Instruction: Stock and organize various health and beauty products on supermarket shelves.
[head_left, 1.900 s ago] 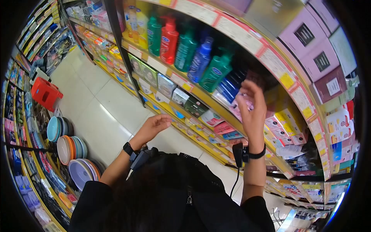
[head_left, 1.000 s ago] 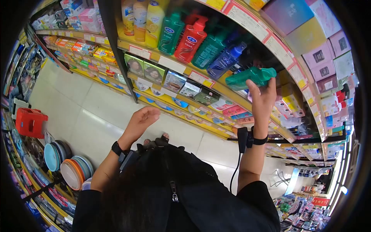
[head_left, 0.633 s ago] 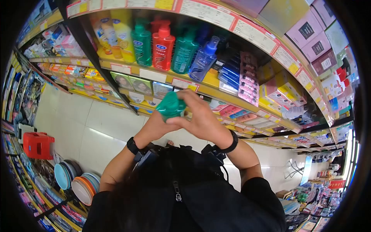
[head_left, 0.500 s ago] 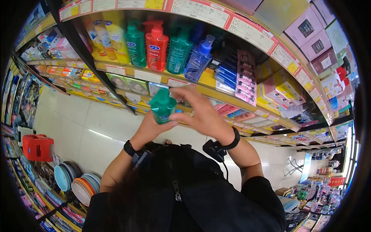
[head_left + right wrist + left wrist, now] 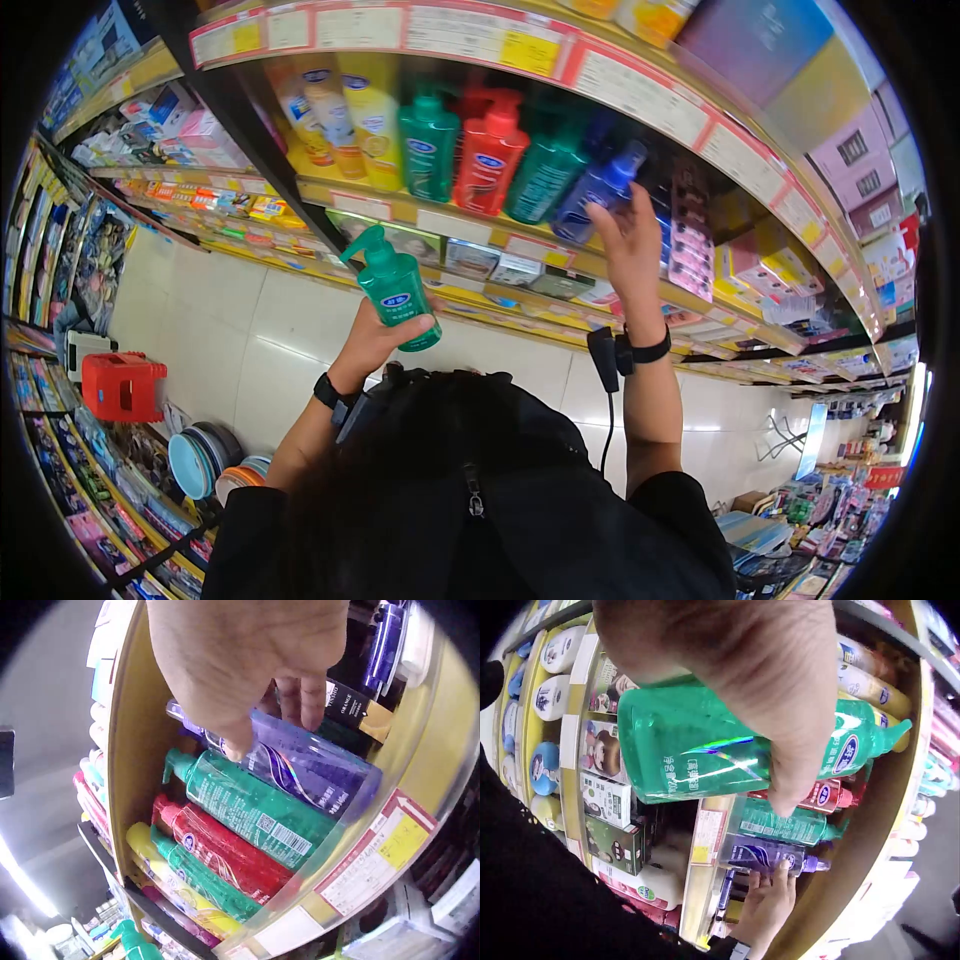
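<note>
My left hand grips a green pump bottle around its lower part, pump upward, in front of the shelf. Up close in the left wrist view, the thumb lies across the green bottle. At the shelf, my right hand reaches to a blue-purple spray bottle standing in the row. Thumb and fingers are spread to either side of the spray bottle in the right wrist view, the thumb tip right at its front. Beside it stand another green pump bottle and a red pump bottle.
Yellow bottles fill the left of this shelf bay, by a dark upright post. Pink blister packs lie to the right. Price strips overhang the bay. Behind on the floor are a red stool and stacked basins.
My right hand took the green pump bottle off the shelf and passed it to my left hand. It has since let go and moved back right to the blue-purple spray bottle.
</note>
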Demonstrator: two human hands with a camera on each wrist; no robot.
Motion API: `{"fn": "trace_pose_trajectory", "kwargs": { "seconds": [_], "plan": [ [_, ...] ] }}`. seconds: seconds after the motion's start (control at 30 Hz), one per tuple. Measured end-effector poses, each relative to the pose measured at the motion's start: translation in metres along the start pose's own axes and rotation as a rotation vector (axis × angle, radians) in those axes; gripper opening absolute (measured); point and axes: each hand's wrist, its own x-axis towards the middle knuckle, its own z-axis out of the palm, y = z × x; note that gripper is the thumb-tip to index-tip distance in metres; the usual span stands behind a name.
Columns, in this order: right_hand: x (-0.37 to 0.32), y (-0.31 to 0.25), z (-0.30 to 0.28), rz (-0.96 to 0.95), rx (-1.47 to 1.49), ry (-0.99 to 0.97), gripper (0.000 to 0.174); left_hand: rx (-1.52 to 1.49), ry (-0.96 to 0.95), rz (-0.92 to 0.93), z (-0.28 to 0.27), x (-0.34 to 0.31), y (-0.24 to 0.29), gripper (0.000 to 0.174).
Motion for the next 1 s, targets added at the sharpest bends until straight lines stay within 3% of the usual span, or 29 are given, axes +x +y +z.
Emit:
{"fn": "trace_pose_trajectory", "kwargs": {
  "seconds": [0.13,0.17,0.3,0.4,0.43,0.47,0.53,0.63,0.7,0.77,0.8,0.87,1.0],
  "plan": [
    [-0.018,-0.032,0.003,-0.084,-0.067,0.213,0.043,0.026,-0.057,0.001,-0.031,0.007,0.01,0.053],
    [-0.024,-0.042,0.004,-0.114,-0.11,0.246,0.044,0.028,-0.119,0.006,-0.037,0.009,0.015,0.064],
    [-0.042,-0.089,0.033,-0.053,-0.025,0.019,0.045,-0.02,-0.272,0.06,-0.046,0.014,0.036,0.092],
    [-0.05,-0.101,0.084,0.144,0.179,-0.247,0.044,-0.085,-0.412,0.057,-0.048,0.017,0.051,0.095],
    [-0.05,-0.109,0.1,0.148,0.172,-0.236,0.044,-0.117,-0.397,0.004,-0.047,0.012,0.063,0.092],
    [-0.05,-0.116,0.116,0.106,0.153,-0.292,0.044,-0.122,-0.407,0.002,-0.053,0.009,0.06,0.092],
    [-0.046,-0.126,0.132,0.07,0.129,-0.347,0.044,-0.475,-0.454,-0.252,-0.066,0.004,0.054,0.08],
    [-0.032,-0.127,0.143,-0.137,-0.074,-0.407,0.046,-0.542,-0.437,-0.254,-0.085,-0.003,0.051,0.072],
    [-0.021,-0.139,0.14,-0.043,-0.108,-0.153,0.046,-0.565,-0.429,-0.281,-0.102,-0.009,0.047,0.07],
    [-0.005,-0.144,0.139,-0.1,-0.234,0.08,0.048,-0.542,-0.368,-0.289,-0.119,-0.015,0.041,0.067],
    [0.0,-0.144,0.142,-0.098,-0.242,0.083,0.048,-0.546,-0.375,-0.291,-0.127,-0.018,0.039,0.067],
    [0.01,-0.141,0.149,-0.13,-0.462,0.122,0.05,-0.433,-0.316,-0.298,-0.143,-0.022,0.038,0.084],
    [0.019,-0.132,0.158,-0.192,-0.595,0.146,0.053,-0.398,-0.239,-0.28,-0.166,-0.033,0.035,0.087]
  ]
}}
